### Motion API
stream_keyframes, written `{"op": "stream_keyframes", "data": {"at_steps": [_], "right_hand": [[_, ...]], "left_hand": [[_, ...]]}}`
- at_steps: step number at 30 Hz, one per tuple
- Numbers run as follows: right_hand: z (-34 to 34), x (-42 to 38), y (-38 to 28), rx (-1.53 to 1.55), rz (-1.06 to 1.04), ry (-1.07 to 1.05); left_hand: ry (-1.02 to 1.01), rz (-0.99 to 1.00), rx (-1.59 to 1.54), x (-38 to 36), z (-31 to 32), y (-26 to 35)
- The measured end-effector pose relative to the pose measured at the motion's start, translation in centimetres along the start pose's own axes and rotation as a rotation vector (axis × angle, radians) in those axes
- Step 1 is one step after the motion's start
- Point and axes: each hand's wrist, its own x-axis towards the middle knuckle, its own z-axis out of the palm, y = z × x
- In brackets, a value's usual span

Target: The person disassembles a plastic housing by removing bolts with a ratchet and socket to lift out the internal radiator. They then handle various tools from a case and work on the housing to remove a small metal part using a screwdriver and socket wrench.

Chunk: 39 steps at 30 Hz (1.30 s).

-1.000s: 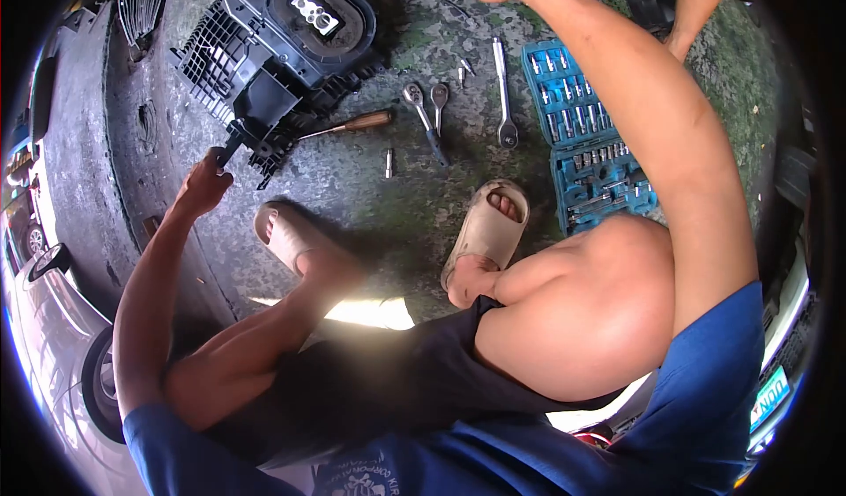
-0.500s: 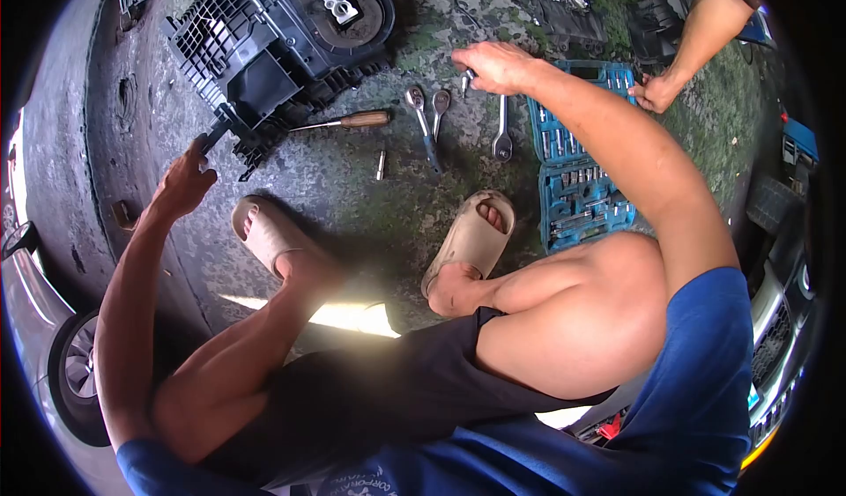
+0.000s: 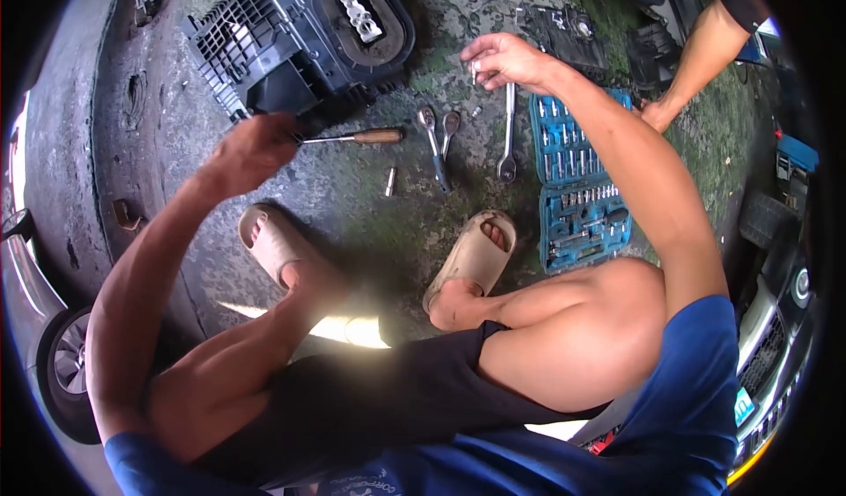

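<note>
My right hand (image 3: 511, 62) is raised over the floor, its fingers closed around a small silvery piece (image 3: 476, 71) that looks like a socket. Just below it on the floor lies a small metal socket (image 3: 477, 111), and beside that a long ratchet (image 3: 508, 139). My left hand (image 3: 251, 154), smeared by motion, is at the lower edge of a black plastic housing (image 3: 286, 73). It overlaps the tip of a wooden-handled screwdriver (image 3: 374, 135) in this view; its fingers are too blurred to read.
Two ratchets (image 3: 435, 148) and another socket (image 3: 390, 181) lie between my feet and the housing. An open blue socket case (image 3: 557, 183) sits by my right knee. Another person's hand (image 3: 654, 115) reaches to the case's far side. Dark plastic parts (image 3: 573, 42) lie farther back.
My left hand has left the housing's black plastic corner piece and moved right toward the screwdriver tip. My right hand has lifted away from the floor socket. The view has shifted slightly.
</note>
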Motion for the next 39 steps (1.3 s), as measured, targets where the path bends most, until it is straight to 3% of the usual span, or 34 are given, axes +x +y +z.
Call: {"op": "stream_keyframes", "data": {"at_steps": [2, 4, 10, 24, 39], "right_hand": [[0.4, -0.5, -2.3, 0.177, -0.088, -0.046], [1.4, -1.0, -4.8, 0.290, -0.204, -0.103], [5.4, -3.3, -10.4, 0.459, -0.397, -0.268], [11.0, -6.3, -13.2, 0.067, -0.699, 0.088], [12.0, -6.6, -13.3, 0.132, -0.755, 0.081]], "left_hand": [[0.020, 0.088, -0.252, 0.8, 2.3, -0.2], [-0.032, 0.040, -0.286, 0.8, 1.9, 3.4], [0.147, 0.203, -0.437, 2.7, 0.6, 6.9], [0.456, 0.285, -0.485, 0.8, -0.9, 8.8], [0.481, 0.352, -0.374, 0.4, -1.8, 8.5]]}}
